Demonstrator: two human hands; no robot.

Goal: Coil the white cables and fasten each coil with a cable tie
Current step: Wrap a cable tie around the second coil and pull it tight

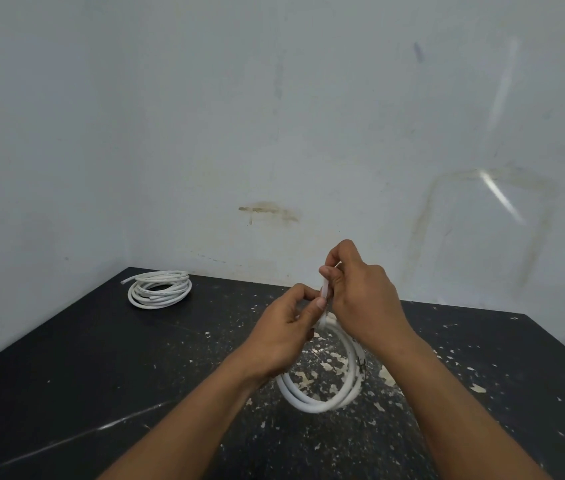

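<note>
Step in hand: fastening. I judge the coiling of this cable done and the tie half applied.

- Item 1: coil of thick, round, white plastic-sheathed cable (322,400). A few loose loops hang from my hands, the lowest arc near or on the table; which, I cannot tell.
- Item 2: thin, pale, translucent plastic cable tie (325,293), upright at the coil's top, between my hands.
- My left hand (288,327): fingers curled, pinching the coil's top by the tie.
- My right hand (360,299): thumb and fingers pinching the tie's upper end.
- Next move, as I judge it: feed the tail through the head and pull snug without letting the loops spring apart.
- Item 3: second coil of white cable (160,289), far left on the black, paint-chipped table (66,358); whether it is tied, I cannot tell.
</note>
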